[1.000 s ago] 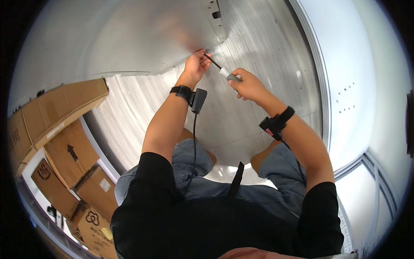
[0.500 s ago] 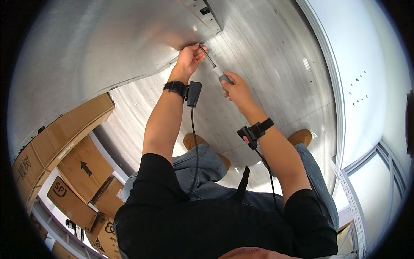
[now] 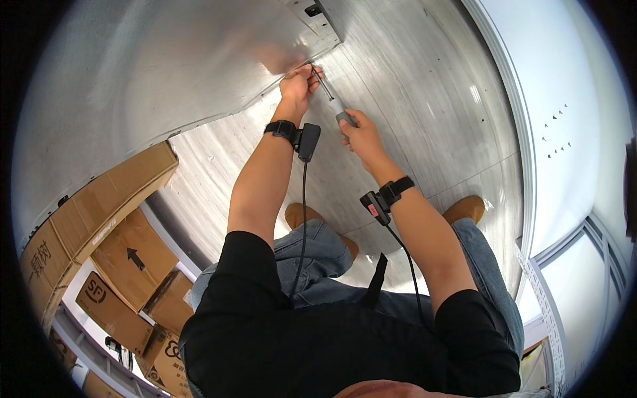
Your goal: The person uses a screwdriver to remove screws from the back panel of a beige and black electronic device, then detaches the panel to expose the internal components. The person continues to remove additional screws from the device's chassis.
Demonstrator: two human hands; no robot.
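Note:
A screwdriver (image 3: 330, 94) with a grey handle and thin dark shaft points up at the lower edge of a large brushed-metal panel (image 3: 166, 73). My right hand (image 3: 358, 132) is closed around its handle. My left hand (image 3: 298, 83) pinches the shaft's tip against the panel's edge. Both wrists carry black straps with small devices, and a cable hangs from each. A bracket with a dark slot (image 3: 315, 13) sits on the panel just above the tip.
Several brown cardboard boxes (image 3: 99, 219) are stacked on shelving at the lower left. Pale plank flooring (image 3: 424, 113) lies beneath my brown shoes (image 3: 468, 207). A white wall (image 3: 570, 119) and a window frame (image 3: 584, 265) stand on the right.
The view has tilted, so the hands and the panel edge sit higher in the picture. Both hands keep the same hold on the screwdriver at the panel's edge.

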